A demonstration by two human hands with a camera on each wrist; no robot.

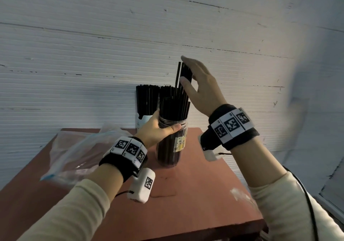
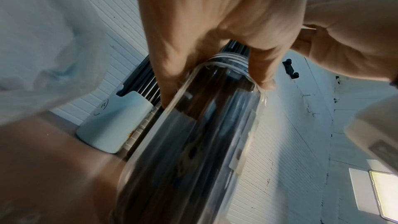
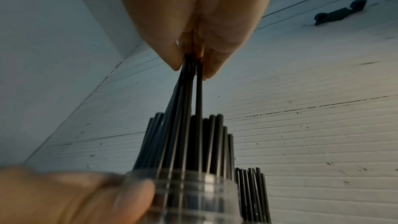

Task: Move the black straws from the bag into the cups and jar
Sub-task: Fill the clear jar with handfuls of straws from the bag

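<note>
The left hand [image 1: 156,129] is wrapped around the neck of the clear jar [image 1: 172,144], with the thumb in front and the fingers behind. The jar stands on the red-brown table [image 1: 204,194], near the middle of the far edge, and it is full of black straws [image 1: 173,108]. The right hand [image 1: 201,90] is up above the jar and pinches a few straws [image 1: 183,77] between the thumb and the fingers. Their lower ends are down in the jar among the others. Behind the jar, at the far edge, stands a pale cup [image 1: 144,119], also full of straws. The see-through bag [image 1: 74,153] lies flat near the left edge of the table.
</note>
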